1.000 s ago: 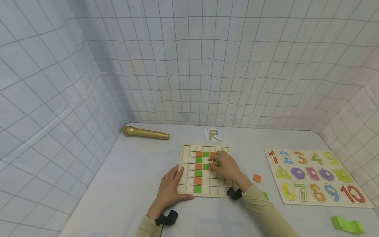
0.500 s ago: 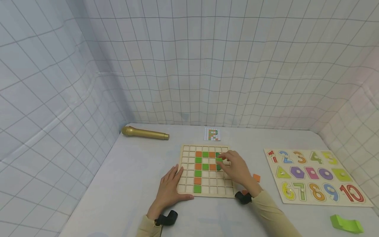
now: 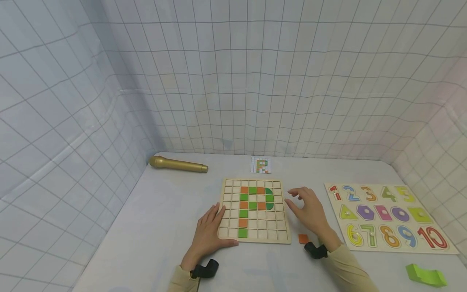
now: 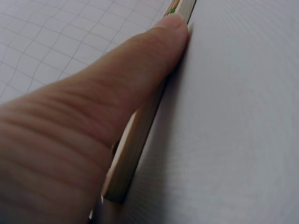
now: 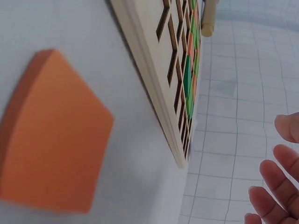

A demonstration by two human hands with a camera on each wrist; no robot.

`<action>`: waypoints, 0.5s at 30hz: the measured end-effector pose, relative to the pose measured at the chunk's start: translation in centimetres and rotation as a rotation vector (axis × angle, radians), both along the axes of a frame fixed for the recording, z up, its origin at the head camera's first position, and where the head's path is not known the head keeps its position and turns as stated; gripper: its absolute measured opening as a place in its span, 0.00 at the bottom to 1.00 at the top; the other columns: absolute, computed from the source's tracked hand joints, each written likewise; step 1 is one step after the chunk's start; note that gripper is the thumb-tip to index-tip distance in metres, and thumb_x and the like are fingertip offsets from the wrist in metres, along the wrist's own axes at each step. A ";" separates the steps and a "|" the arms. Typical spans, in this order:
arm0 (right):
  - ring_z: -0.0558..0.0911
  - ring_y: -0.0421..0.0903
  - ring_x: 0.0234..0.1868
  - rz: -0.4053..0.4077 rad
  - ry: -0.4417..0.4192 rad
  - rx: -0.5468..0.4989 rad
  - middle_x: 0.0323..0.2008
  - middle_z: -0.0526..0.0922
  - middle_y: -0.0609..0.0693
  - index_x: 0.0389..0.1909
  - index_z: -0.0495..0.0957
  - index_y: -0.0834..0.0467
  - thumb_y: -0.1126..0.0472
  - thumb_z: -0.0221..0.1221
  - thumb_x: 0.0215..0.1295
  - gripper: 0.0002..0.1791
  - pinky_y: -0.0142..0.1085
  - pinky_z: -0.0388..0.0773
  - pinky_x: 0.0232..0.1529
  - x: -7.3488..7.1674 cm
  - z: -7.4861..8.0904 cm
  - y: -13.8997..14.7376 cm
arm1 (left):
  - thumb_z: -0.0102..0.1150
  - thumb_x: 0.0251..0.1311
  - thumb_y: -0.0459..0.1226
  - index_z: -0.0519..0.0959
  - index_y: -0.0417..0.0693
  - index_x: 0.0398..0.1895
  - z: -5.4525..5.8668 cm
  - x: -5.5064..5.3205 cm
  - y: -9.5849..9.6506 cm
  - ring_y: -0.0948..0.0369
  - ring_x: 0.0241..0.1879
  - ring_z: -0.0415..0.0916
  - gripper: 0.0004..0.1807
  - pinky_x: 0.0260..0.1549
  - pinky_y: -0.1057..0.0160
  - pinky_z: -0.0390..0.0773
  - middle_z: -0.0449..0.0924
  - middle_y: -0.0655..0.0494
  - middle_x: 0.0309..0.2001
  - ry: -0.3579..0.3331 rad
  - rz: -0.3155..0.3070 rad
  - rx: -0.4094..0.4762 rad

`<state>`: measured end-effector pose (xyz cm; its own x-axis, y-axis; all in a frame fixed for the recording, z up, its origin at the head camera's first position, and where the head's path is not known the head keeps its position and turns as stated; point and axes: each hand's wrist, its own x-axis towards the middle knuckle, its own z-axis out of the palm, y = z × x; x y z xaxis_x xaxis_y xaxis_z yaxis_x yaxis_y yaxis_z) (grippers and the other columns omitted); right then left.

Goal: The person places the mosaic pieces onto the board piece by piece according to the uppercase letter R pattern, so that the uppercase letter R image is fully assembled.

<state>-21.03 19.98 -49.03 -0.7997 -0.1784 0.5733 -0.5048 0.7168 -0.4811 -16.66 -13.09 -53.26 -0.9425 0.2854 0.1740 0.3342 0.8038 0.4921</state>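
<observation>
A wooden grid board [image 3: 266, 225] lies on the table, with orange and green square tiles and dark green rounded pieces [image 3: 269, 206] set in its cells. My left hand [image 3: 209, 233] rests at the board's left front corner, fingers straight along the left edge and thumb along the front edge. In the left wrist view the thumb [image 4: 145, 56] presses against the board's side. My right hand [image 3: 308, 211] hovers to the right of the board, fingers loosely bent and apart, holding nothing. Below it an orange square tile [image 3: 303, 239] lies on the table, large in the right wrist view.
A small pattern card [image 3: 260, 165] lies behind the board. At the back left is a gold microphone [image 3: 178, 164]. To the right lie a number and shape puzzle board [image 3: 392, 239] and a light green curved block [image 3: 426, 275]. Gridded cloth walls [image 3: 233, 101] enclose the table.
My right hand has drawn back to the right, off the board. An orange tile now shows in the cell where its fingers were a second ago. My left hand has stayed put.
</observation>
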 end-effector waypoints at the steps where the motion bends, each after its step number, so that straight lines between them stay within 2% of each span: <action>1: 0.74 0.48 0.37 -0.008 -0.005 0.002 0.36 0.78 0.50 0.44 0.79 0.58 0.62 0.69 0.54 0.16 0.40 0.71 0.35 0.1 -0.1 0.3 | 0.68 0.34 0.68 0.58 0.44 0.72 0.0 0.0 0.0 0.49 0.70 0.46 0.63 0.60 0.43 0.53 0.51 0.45 0.72 -0.004 0.003 -0.003; 8: 0.72 0.49 0.39 -0.056 -0.076 -0.006 0.39 0.78 0.52 0.46 0.76 0.61 0.60 0.68 0.56 0.18 0.43 0.70 0.38 0.7 0.0 1.8 | 0.68 0.34 0.67 0.59 0.43 0.71 0.0 -0.1 0.0 0.47 0.70 0.47 0.62 0.59 0.42 0.55 0.52 0.43 0.71 0.015 0.000 -0.002; 15: 0.73 0.54 0.42 -0.070 -0.158 -0.003 0.42 0.77 0.57 0.49 0.75 0.64 0.60 0.68 0.55 0.22 0.46 0.70 0.41 1.5 -0.2 3.3 | 0.69 0.34 0.67 0.58 0.43 0.72 0.1 0.0 0.1 0.48 0.70 0.46 0.62 0.60 0.42 0.54 0.52 0.44 0.72 0.002 0.004 0.002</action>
